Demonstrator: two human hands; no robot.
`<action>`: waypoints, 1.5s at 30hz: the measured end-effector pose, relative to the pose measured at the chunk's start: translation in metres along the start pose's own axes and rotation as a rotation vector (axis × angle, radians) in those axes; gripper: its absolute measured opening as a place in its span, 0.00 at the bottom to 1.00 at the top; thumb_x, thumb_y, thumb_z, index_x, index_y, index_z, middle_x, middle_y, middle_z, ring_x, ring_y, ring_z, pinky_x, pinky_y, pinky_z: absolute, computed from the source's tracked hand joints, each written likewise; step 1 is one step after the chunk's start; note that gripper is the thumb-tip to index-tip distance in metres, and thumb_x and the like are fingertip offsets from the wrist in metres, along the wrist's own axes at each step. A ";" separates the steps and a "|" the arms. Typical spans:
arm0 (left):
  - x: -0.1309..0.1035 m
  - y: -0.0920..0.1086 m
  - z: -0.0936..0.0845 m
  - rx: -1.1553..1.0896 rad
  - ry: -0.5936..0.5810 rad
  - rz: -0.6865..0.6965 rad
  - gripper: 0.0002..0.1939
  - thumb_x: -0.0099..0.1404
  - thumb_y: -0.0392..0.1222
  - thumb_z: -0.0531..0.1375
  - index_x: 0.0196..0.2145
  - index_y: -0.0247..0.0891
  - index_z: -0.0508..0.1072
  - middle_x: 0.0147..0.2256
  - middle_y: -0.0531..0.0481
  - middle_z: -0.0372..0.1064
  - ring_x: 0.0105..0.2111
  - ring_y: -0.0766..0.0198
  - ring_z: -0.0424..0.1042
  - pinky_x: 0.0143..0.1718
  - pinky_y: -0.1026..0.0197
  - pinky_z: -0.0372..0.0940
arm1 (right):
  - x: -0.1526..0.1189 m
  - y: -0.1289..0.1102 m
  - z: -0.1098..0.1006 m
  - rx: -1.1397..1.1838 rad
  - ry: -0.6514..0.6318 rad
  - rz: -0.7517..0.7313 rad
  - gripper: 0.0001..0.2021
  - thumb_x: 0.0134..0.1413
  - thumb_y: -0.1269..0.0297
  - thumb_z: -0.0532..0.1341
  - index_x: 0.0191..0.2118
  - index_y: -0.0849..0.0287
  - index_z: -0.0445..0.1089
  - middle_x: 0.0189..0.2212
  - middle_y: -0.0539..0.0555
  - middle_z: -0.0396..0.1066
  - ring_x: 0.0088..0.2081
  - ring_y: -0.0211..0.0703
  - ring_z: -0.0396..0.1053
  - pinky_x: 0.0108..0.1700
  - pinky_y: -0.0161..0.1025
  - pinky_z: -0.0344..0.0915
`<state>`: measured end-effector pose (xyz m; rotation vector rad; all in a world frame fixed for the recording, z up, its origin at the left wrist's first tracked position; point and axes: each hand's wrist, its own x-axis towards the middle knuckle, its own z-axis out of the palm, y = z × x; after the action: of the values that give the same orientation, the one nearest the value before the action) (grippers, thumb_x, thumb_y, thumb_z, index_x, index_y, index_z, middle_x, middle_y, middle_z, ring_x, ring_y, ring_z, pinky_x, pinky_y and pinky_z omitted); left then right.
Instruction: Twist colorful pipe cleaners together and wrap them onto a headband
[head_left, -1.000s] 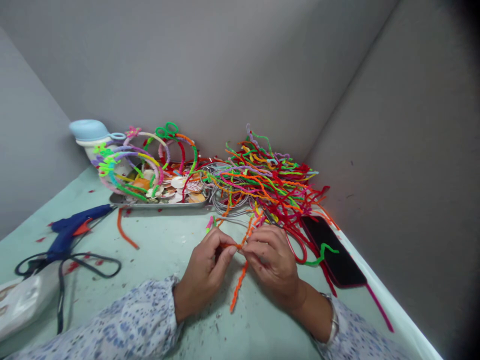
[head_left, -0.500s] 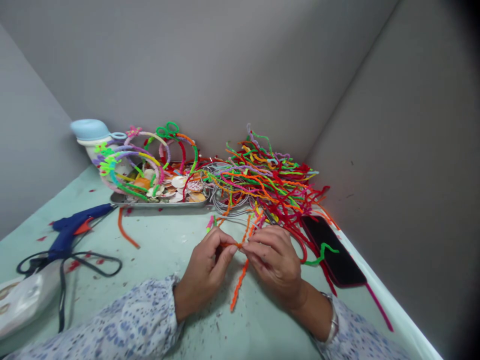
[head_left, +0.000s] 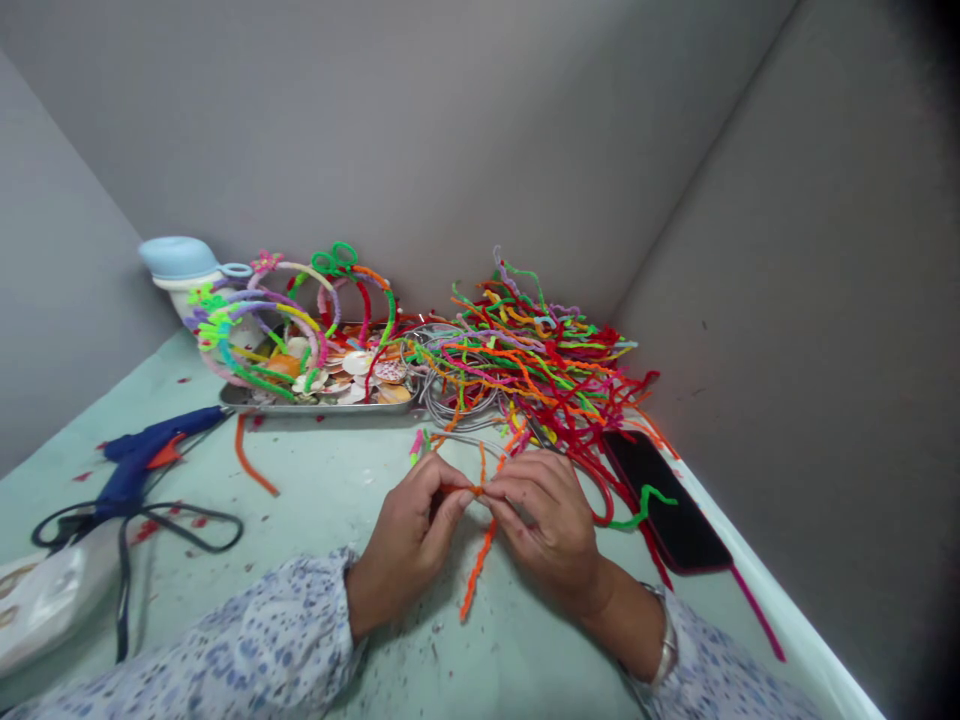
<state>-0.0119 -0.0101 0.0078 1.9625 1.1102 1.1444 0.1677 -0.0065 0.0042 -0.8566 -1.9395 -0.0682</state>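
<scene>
Between both sets of fingertips, low over the table, is an orange pipe cleaner [head_left: 478,490]. My left hand [head_left: 411,535] pinches it with thumb and forefinger. From the other side my right hand [head_left: 551,525] pinches the same piece, with the other fingers curled. A short end of it sticks up above the fingertips. Below the hands another orange pipe cleaner [head_left: 478,575] lies slanting across the table. A wire hoop partly wrapped in colour [head_left: 454,437] lies just behind the fingers; my hands cover part of it.
A metal tray [head_left: 330,408] holds shells, with decorated headbands [head_left: 300,310] on top. Right of it is a heap of coloured pipe cleaners [head_left: 532,350]. A phone [head_left: 675,510] lies at the right edge. A blue glue gun [head_left: 142,455] and cord lie left, before a blue-lidded bottle [head_left: 180,262].
The upright end of the orange pipe cleaner has swung left and looks shorter above my fingertips. My right hand has shifted slightly; my left hand stays nearly still.
</scene>
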 end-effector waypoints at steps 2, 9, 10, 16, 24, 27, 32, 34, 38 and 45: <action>0.000 0.000 0.000 -0.003 -0.003 0.007 0.07 0.69 0.38 0.52 0.34 0.37 0.68 0.31 0.51 0.64 0.32 0.64 0.64 0.34 0.61 0.59 | 0.000 -0.001 0.000 -0.012 -0.021 0.017 0.05 0.55 0.74 0.63 0.37 0.57 0.68 0.32 0.53 0.73 0.38 0.46 0.68 0.44 0.47 0.64; 0.001 -0.002 0.001 -0.002 -0.005 0.008 0.07 0.69 0.38 0.53 0.34 0.37 0.68 0.31 0.51 0.64 0.31 0.64 0.64 0.34 0.61 0.59 | 0.000 0.002 0.003 0.017 -0.046 0.036 0.03 0.57 0.71 0.61 0.37 0.58 0.66 0.32 0.54 0.72 0.39 0.46 0.67 0.42 0.47 0.64; 0.001 -0.001 0.001 -0.004 -0.001 0.008 0.07 0.69 0.38 0.53 0.34 0.37 0.68 0.31 0.51 0.65 0.31 0.64 0.64 0.34 0.61 0.59 | 0.000 0.002 0.003 0.020 -0.037 0.034 0.04 0.57 0.71 0.62 0.38 0.58 0.66 0.32 0.54 0.72 0.39 0.46 0.67 0.43 0.47 0.64; 0.001 0.002 0.000 -0.009 0.005 0.001 0.07 0.69 0.39 0.53 0.34 0.37 0.68 0.31 0.51 0.65 0.31 0.64 0.65 0.34 0.61 0.60 | 0.000 0.003 0.003 -0.001 -0.036 0.037 0.05 0.57 0.70 0.62 0.39 0.57 0.67 0.33 0.53 0.72 0.39 0.45 0.67 0.44 0.46 0.64; 0.000 0.001 0.000 -0.002 -0.004 0.014 0.06 0.69 0.38 0.53 0.34 0.38 0.68 0.31 0.50 0.65 0.32 0.64 0.65 0.34 0.61 0.60 | 0.003 0.000 0.001 0.002 -0.090 0.063 0.04 0.59 0.70 0.59 0.40 0.56 0.66 0.36 0.54 0.71 0.42 0.48 0.66 0.45 0.48 0.63; 0.000 0.002 0.000 0.008 -0.004 0.020 0.07 0.69 0.37 0.53 0.34 0.38 0.68 0.31 0.50 0.65 0.32 0.63 0.65 0.34 0.61 0.60 | 0.003 -0.001 0.001 0.031 -0.112 0.076 0.04 0.59 0.70 0.58 0.40 0.56 0.65 0.38 0.55 0.70 0.43 0.48 0.66 0.46 0.48 0.63; -0.001 0.002 0.001 0.020 -0.009 0.071 0.06 0.69 0.36 0.53 0.34 0.38 0.68 0.31 0.51 0.65 0.32 0.64 0.65 0.33 0.62 0.59 | 0.001 0.000 0.002 0.150 -0.185 0.145 0.04 0.59 0.72 0.56 0.39 0.57 0.63 0.38 0.55 0.68 0.41 0.46 0.65 0.44 0.46 0.63; -0.001 0.002 0.001 0.024 -0.014 0.090 0.06 0.69 0.36 0.53 0.34 0.37 0.68 0.31 0.51 0.65 0.32 0.64 0.65 0.33 0.62 0.59 | 0.000 0.000 0.002 0.186 -0.202 0.162 0.04 0.59 0.72 0.55 0.38 0.57 0.62 0.37 0.55 0.67 0.40 0.46 0.64 0.42 0.46 0.63; -0.001 0.003 0.000 0.028 -0.021 0.104 0.07 0.69 0.36 0.53 0.34 0.37 0.69 0.31 0.50 0.65 0.32 0.63 0.65 0.34 0.61 0.60 | 0.001 -0.001 -0.001 0.239 -0.200 0.172 0.03 0.59 0.72 0.55 0.37 0.57 0.62 0.35 0.55 0.67 0.39 0.45 0.64 0.41 0.45 0.64; -0.001 0.005 -0.002 0.022 -0.006 0.092 0.07 0.69 0.37 0.53 0.34 0.38 0.69 0.30 0.50 0.66 0.31 0.63 0.66 0.33 0.60 0.60 | 0.005 -0.002 -0.004 0.296 -0.158 0.217 0.03 0.59 0.69 0.56 0.38 0.57 0.66 0.36 0.55 0.69 0.40 0.46 0.66 0.44 0.46 0.63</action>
<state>-0.0120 -0.0128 0.0118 2.0516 1.0428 1.1785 0.1686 -0.0066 0.0108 -0.8869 -1.9263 0.4166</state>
